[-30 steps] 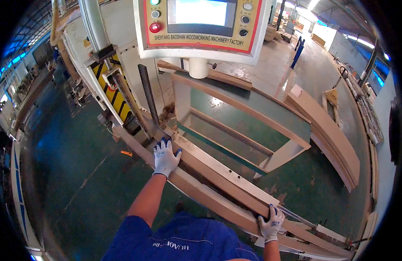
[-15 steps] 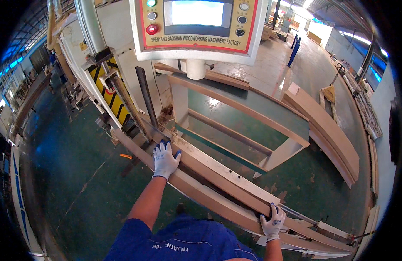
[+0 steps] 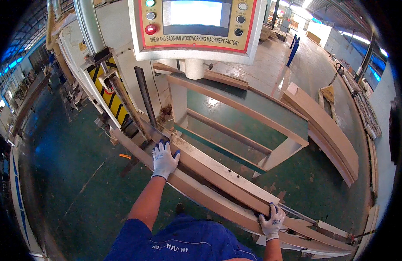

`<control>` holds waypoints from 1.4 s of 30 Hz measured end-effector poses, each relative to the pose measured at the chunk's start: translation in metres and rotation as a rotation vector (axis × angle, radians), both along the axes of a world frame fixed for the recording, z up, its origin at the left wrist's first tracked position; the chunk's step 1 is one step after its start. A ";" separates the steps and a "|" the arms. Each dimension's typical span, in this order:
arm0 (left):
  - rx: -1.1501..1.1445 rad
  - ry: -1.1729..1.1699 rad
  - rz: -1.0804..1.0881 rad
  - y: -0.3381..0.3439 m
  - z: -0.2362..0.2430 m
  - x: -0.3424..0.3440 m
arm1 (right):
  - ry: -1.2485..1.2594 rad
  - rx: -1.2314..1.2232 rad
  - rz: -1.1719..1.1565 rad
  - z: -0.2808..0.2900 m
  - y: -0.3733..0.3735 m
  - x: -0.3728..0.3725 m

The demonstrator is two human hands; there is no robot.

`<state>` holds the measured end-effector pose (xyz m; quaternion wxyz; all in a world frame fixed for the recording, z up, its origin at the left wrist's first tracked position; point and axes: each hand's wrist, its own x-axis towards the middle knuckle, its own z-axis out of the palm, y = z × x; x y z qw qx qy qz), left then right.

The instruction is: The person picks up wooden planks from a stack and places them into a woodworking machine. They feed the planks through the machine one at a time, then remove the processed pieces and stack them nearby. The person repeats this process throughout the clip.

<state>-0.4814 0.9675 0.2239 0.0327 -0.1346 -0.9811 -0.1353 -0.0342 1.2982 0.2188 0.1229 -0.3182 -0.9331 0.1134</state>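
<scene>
My left hand, in a white glove with blue fingertips, lies with fingers spread on the left end of a long brown wooden board, close to the machine's clamp area. Farther along to the right, my right hand, gloved alike, curls its fingers and thumb over the same board near its right part. The board rests along a narrow machine bed, against a pale rail on its far side. A second brown strip runs parallel on the near side, with a dark gap between.
A control panel with a lit screen hangs ahead. To the left stand a metal cylinder and a yellow-black striped guard. Beyond the bed is a table frame; brown panels are stacked at right. An orange tool lies on the floor.
The view has shifted very slightly. Both hands keep their places on the board, and the board shows no visible movement.
</scene>
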 end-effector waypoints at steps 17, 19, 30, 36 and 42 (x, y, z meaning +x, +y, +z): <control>-0.015 -0.018 0.003 0.002 0.008 0.002 | 0.009 -0.026 -0.011 0.002 -0.001 0.000; -0.021 -0.013 0.006 0.001 0.006 0.002 | 0.012 -0.028 -0.006 0.002 -0.001 -0.001; -0.017 -0.016 0.017 0.003 0.007 0.003 | 0.054 0.041 0.011 -0.002 0.001 0.000; -0.021 -0.023 0.017 0.003 0.008 0.002 | 0.032 0.020 -0.004 -0.001 0.000 -0.001; 0.007 -0.011 0.013 0.002 0.005 0.002 | 0.044 0.036 0.003 -0.002 0.000 0.000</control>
